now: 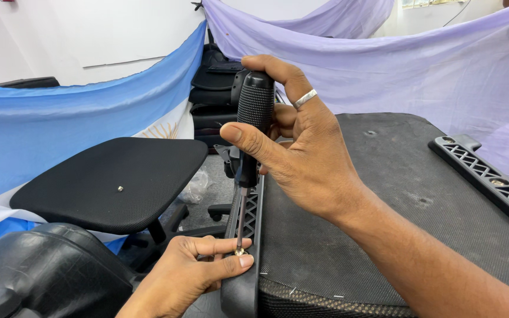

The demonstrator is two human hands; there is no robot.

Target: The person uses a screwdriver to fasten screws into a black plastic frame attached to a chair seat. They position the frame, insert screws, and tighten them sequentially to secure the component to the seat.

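**Screwdriver upright over the screw, handle above, tip below**

Head view: the screwdriver is held near vertical at frame centre. Its handle is wrapped by the right hand, fingers closed around the grip. The shaft runs straight down to a screw in the black armrest, low centre. The screw is pinched by the left hand, thumb and forefinger pressed beside the tip. The left hand is nearer the screw.

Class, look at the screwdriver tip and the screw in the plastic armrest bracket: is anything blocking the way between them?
Nothing visible does. The screwdriver, gripped by the right hand, stands upright with its tip on the screw in the armrest bracket. The left hand pinches beside the screw, not across it.
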